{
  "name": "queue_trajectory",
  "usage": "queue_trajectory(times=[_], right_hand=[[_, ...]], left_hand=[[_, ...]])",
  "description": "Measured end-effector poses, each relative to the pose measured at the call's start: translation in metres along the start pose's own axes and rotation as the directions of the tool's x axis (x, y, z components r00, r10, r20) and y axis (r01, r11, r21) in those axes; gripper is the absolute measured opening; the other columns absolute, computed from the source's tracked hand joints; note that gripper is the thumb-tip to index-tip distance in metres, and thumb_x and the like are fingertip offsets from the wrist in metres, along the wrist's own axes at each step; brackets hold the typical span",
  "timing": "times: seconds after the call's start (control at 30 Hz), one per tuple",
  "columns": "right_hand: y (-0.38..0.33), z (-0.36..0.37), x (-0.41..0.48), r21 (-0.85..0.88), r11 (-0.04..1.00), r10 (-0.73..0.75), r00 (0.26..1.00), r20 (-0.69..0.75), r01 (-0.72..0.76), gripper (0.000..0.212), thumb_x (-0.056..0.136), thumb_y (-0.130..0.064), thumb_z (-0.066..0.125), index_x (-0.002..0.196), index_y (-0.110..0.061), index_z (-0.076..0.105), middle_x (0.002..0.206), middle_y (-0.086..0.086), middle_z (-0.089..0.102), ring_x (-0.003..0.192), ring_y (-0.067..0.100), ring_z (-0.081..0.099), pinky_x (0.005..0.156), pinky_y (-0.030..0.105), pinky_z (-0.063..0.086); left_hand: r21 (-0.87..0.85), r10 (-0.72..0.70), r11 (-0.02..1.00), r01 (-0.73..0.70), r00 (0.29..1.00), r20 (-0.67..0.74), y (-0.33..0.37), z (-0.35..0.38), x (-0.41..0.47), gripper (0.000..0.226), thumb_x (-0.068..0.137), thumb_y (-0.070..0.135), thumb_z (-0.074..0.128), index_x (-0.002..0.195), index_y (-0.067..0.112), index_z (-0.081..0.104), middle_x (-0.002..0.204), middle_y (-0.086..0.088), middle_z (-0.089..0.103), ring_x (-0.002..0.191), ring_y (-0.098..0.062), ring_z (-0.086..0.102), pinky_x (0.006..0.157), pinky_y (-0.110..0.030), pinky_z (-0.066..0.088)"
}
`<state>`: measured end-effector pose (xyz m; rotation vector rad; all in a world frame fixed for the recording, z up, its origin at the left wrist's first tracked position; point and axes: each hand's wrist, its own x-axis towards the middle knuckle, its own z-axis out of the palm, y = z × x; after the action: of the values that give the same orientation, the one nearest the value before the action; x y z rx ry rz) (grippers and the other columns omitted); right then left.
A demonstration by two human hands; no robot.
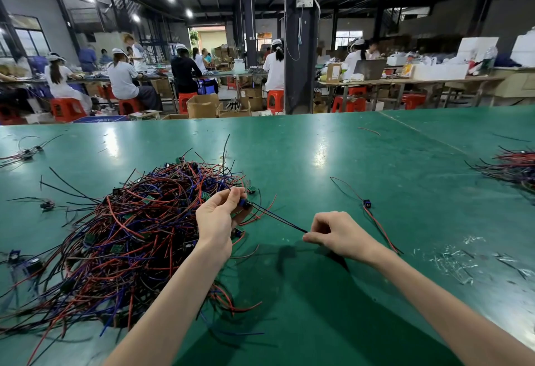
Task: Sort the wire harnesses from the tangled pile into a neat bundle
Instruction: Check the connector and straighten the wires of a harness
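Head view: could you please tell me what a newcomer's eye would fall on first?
A big tangled pile of red, blue and black wires lies on the left of the green table. Just right of it, the left hand pinches a blue connector while the right hand pinches its black wire, stretched between them.

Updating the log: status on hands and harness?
Left hand grips blue connector. Right hand pinches its black wire, stretched between hands. Pile tangled at left; one harness lies alone at right.
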<state>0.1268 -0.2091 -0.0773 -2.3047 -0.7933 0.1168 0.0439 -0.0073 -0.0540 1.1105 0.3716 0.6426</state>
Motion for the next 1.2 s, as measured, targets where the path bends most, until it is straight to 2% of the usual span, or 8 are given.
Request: queue_trajectory(times=[0.13,0.33,0.53,0.67,0.87,0.97,1.07,1.2], right_hand=[[0.001,0.000,-0.001,-0.001,1.000,-0.007,1.000,0.016,0.007,0.027,0.081,-0.025,0.074,0.064,-0.021,0.053,0.064,-0.005,0.057,0.058,0.007,0.047,0.054,0.014,0.037],[-0.001,-0.004,-0.003,0.056,0.998,-0.035,0.998,0.052,0.032,0.030,0.082,-0.006,0.069,0.066,-0.026,0.055,0.059,-0.009,0.055,0.051,-0.002,0.045,0.054,0.012,0.036],[0.000,-0.006,-0.004,0.085,0.996,-0.007,1.000,0.024,0.005,0.013,0.081,-0.012,0.072,0.072,-0.018,0.064,0.060,-0.003,0.057,0.056,0.010,0.045,0.053,0.016,0.036],[-0.001,-0.006,-0.004,0.087,0.996,0.009,1.000,0.008,-0.009,0.014,0.080,-0.013,0.072,0.070,-0.018,0.063,0.061,-0.002,0.057,0.055,0.008,0.044,0.051,0.013,0.034],[-0.003,0.001,-0.003,0.058,0.998,0.041,0.999,-0.036,-0.039,0.018,0.081,-0.009,0.068,0.069,-0.014,0.057,0.062,-0.002,0.055,0.057,0.007,0.045,0.052,0.013,0.035],[-0.005,0.004,-0.001,0.056,0.997,0.063,0.994,-0.088,-0.059,0.022,0.081,-0.006,0.066,0.065,-0.015,0.054,0.063,-0.003,0.056,0.058,0.006,0.046,0.051,0.011,0.036],[-0.004,0.004,0.001,0.060,0.995,0.093,0.985,-0.143,-0.085,0.025,0.080,-0.006,0.066,0.061,-0.016,0.052,0.061,-0.003,0.056,0.058,0.008,0.047,0.050,0.012,0.034],[-0.001,0.000,0.000,0.055,0.996,0.071,0.993,-0.090,-0.067,0.028,0.076,-0.005,0.069,0.058,-0.019,0.053,0.057,-0.005,0.056,0.055,0.007,0.046,0.050,0.013,0.034]], left_hand=[[-0.015,-0.001,1.000,0.001,1.000,0.012,0.001,0.001,-0.001,0.014,0.091,0.010,0.059,0.080,0.006,0.068,0.071,0.000,0.067,0.072,-0.012,0.062,0.062,-0.024,0.058],[-0.002,-0.029,1.000,0.029,0.999,0.041,0.004,0.001,-0.003,0.019,0.095,0.011,0.053,0.080,0.005,0.064,0.075,-0.005,0.060,0.069,-0.014,0.058,0.055,-0.030,0.059],[-0.077,-0.079,0.993,0.088,0.991,0.111,0.006,0.002,-0.006,0.019,0.098,0.012,0.047,0.084,0.002,0.056,0.079,-0.008,0.055,0.067,-0.022,0.069,0.053,-0.031,0.059],[-0.025,-0.089,0.995,0.093,0.990,0.110,0.008,0.001,-0.006,0.019,0.097,0.012,0.049,0.082,0.002,0.057,0.084,-0.012,0.056,0.063,-0.024,0.070,0.048,-0.028,0.057],[-0.164,-0.146,0.971,0.175,0.973,0.177,0.012,0.005,-0.011,0.020,0.096,0.009,0.048,0.082,-0.003,0.056,0.077,-0.013,0.057,0.062,-0.029,0.070,0.055,-0.027,0.058],[-0.180,-0.207,0.950,0.255,0.947,0.246,0.012,0.008,-0.014,0.020,0.096,0.009,0.049,0.082,-0.003,0.057,0.081,-0.016,0.058,0.063,-0.029,0.070,0.050,-0.023,0.055],[-0.171,-0.245,0.933,0.316,0.907,0.342,0.009,0.012,-0.017,0.019,0.094,0.009,0.049,0.083,-0.004,0.057,0.067,-0.010,0.063,0.067,-0.031,0.070,0.055,-0.027,0.057],[-0.205,-0.222,0.931,0.302,0.915,0.337,0.011,0.012,-0.014,0.018,0.094,0.009,0.048,0.084,-0.003,0.056,0.071,-0.012,0.064,0.071,-0.033,0.070,0.058,-0.029,0.058]])
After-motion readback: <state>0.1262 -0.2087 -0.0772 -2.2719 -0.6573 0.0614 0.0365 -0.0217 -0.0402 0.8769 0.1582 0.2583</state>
